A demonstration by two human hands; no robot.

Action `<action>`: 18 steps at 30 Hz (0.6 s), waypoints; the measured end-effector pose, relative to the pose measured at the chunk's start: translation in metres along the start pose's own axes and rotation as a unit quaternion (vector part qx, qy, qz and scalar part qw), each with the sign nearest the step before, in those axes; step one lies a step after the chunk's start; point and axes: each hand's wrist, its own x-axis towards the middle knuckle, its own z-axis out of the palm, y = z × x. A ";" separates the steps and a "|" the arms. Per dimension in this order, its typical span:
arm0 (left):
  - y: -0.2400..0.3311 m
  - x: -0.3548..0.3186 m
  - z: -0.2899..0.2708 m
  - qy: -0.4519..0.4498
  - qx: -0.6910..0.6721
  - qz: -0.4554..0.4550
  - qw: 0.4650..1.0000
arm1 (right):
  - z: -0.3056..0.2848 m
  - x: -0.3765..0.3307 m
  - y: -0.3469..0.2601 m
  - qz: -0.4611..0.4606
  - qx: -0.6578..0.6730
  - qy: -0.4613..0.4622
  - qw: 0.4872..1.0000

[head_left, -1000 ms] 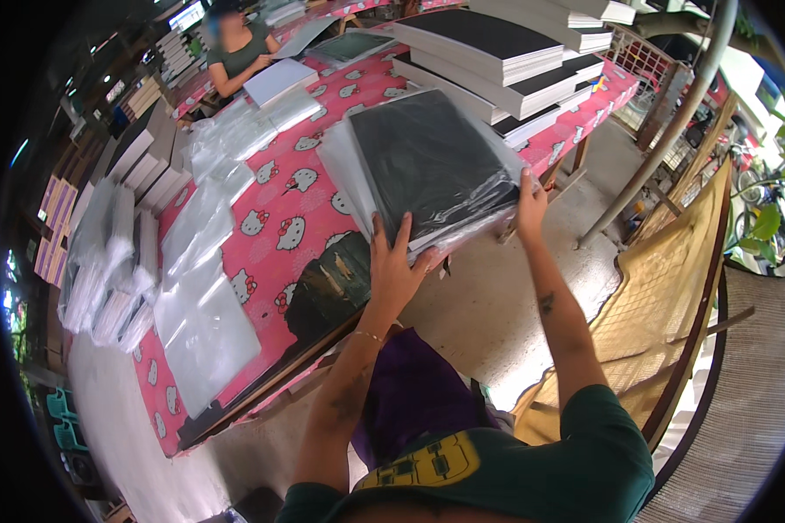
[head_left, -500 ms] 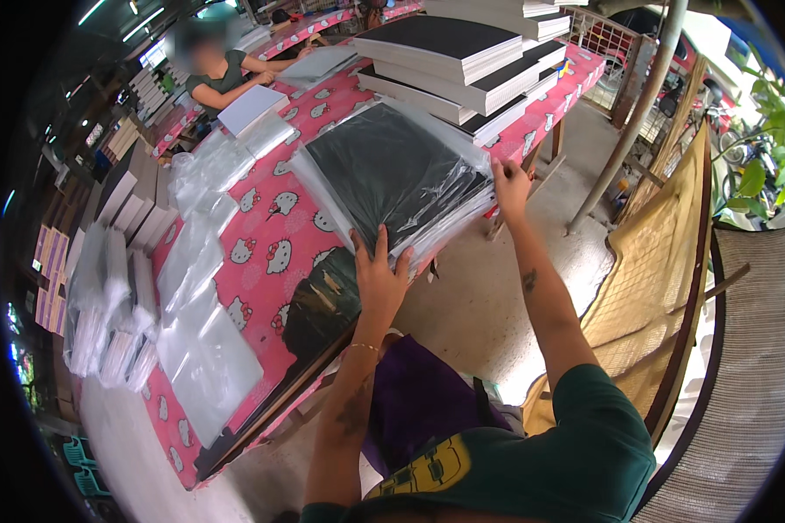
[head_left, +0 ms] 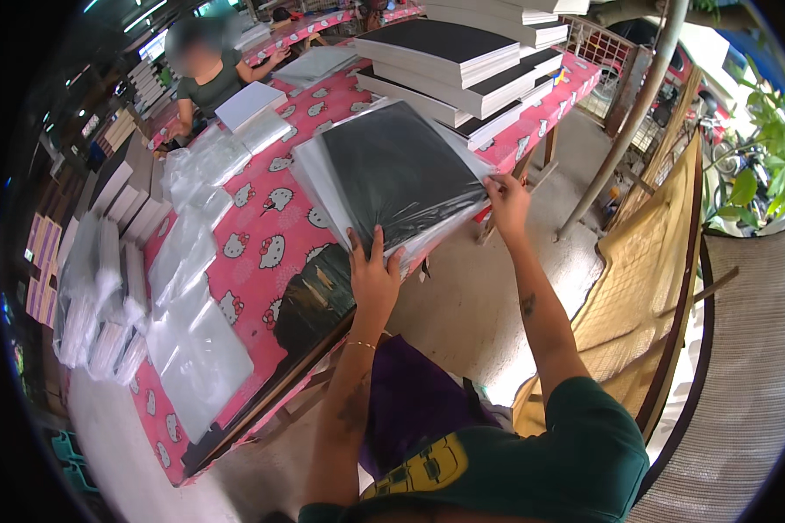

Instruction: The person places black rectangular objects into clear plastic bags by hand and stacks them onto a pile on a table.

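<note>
Black square board in a clear plastic sleeve [head_left: 399, 174] sits at the near edge of the pink cartoon-print tabletop [head_left: 262, 253], its near corner overhanging toward the person.

Head view: left hand [head_left: 373, 275] grips the near edge, fingers spread on top. Right hand [head_left: 506, 199] pinches the right corner, fingers closed on the sleeve.

Risks, as judgement:
- sleeve looks slick and loose, so the board could slide inside it or slip out of the open end
- overhang means it could tip off toward the floor if either hold loosens
- stack of black-topped white-edged boards [head_left: 462, 65] stands just behind, so a push could knock into it

Look: matte black face, glossy wrinkled film with glare, white edges showing at left and near sides, seemingly several layers thick.

Loose clear plastic bags [head_left: 192, 349] lie along the tabletop's left part. Another person in a dark green top [head_left: 209, 83] sits at the far end.
</note>
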 end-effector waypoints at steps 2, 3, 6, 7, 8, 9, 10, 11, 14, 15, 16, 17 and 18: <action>-0.002 0.000 -0.003 0.001 -0.008 -0.002 1.000 | -0.007 -0.016 0.002 0.077 0.029 0.050 0.995; -0.004 -0.001 -0.005 0.002 -0.011 -0.005 1.000 | -0.005 -0.014 0.004 0.068 -0.001 0.044 0.997; -0.010 -0.003 -0.014 -0.003 0.055 -0.015 0.998 | 0.008 0.015 -0.010 0.020 -0.048 -0.007 0.999; -0.003 -0.002 -0.017 0.003 0.092 -0.011 0.996 | 0.016 0.033 -0.006 0.036 -0.077 -0.097 0.992; 0.010 0.000 -0.020 0.008 0.126 -0.006 0.992 | 0.024 0.052 0.005 0.052 -0.108 -0.183 0.976; 0.016 0.005 -0.022 0.018 0.162 0.000 0.987 | 0.033 0.072 0.014 0.065 -0.135 -0.266 0.952; 0.015 0.015 -0.019 0.065 0.101 -0.029 0.992 | 0.039 0.095 0.023 0.120 -0.135 -0.338 0.924; 0.010 0.029 -0.010 0.111 0.035 -0.059 0.991 | 0.042 0.116 0.034 0.174 -0.137 -0.405 0.887; -0.057 0.061 -0.007 0.056 -0.321 -0.256 0.910 | 0.079 0.119 0.014 0.277 -0.015 -0.559 0.781; -0.076 0.069 -0.011 0.006 -0.464 -0.316 0.828 | 0.088 0.117 0.003 0.302 0.041 -0.593 0.746; -0.064 0.084 0.001 -0.018 -0.549 -0.315 0.774 | 0.076 0.126 0.023 0.212 -0.024 -0.538 0.816; -0.080 0.080 -0.005 -0.012 -0.516 -0.355 0.779 | 0.090 0.114 0.000 0.235 -0.002 -0.556 0.797; -0.096 0.081 -0.010 -0.007 -0.483 -0.395 0.781 | 0.097 0.104 -0.023 0.258 0.017 -0.574 0.777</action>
